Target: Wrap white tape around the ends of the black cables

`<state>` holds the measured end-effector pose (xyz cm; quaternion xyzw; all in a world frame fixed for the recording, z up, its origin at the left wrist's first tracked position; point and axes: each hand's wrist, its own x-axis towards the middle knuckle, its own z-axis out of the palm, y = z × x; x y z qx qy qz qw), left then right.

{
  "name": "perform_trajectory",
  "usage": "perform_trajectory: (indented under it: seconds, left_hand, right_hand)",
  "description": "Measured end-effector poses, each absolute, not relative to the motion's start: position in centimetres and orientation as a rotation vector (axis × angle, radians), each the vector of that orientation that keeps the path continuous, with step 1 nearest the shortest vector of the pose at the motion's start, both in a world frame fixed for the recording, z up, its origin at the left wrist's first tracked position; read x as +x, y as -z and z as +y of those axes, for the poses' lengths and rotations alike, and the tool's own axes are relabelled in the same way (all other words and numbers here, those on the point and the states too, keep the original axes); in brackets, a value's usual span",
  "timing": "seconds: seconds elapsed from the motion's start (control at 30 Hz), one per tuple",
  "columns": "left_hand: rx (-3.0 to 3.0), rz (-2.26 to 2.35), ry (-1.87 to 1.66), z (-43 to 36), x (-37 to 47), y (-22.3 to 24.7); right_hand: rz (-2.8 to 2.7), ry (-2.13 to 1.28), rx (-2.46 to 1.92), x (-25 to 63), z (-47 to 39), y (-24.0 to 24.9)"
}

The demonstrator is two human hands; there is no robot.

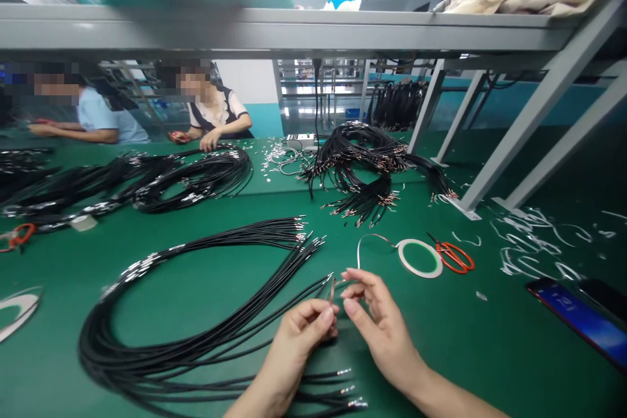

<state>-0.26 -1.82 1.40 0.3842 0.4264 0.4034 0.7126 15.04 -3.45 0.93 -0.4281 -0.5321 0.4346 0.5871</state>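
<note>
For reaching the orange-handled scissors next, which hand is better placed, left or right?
Probably the right hand: it is nearer the orange-handled scissors, which lie beside the tape roll. The left hand is farther off, pinches a thin copper-coloured piece, and would have to reach past the right.

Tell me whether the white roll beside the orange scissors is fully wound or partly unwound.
Partly unwound: a thin strip leaves the edge of the white roll and arcs toward the right hand.
</note>
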Motion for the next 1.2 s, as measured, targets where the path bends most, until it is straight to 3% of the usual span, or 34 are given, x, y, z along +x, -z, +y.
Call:
perform_trajectory:
  seconds: [0.2,0.43,0.57,1.2]
  left_hand:
    - [1.199,0.955,-0.899,-2.0,0.1,-1.6]
    - [1.922,1.182,-1.359,-2.6,-0.7,-1.1]
    - [2.173,1.151,-1.405,-2.8,-1.0,-1.1]
    - [2.167,1.156,-1.372,-2.6,-0.8,-1.5]
  right_hand:
    - [-1.285,-1.181,-0.976,15.0,-3.4,-1.3]
    - [-1.531,-0.806,-1.202,15.3,-3.8,-1.4]
    - [-1.642,-0.729,-1.200,15.2,-4.1,-1.6]
    - [-1.637,-0.922,-1.163,15.1,-4.6,-1.7]
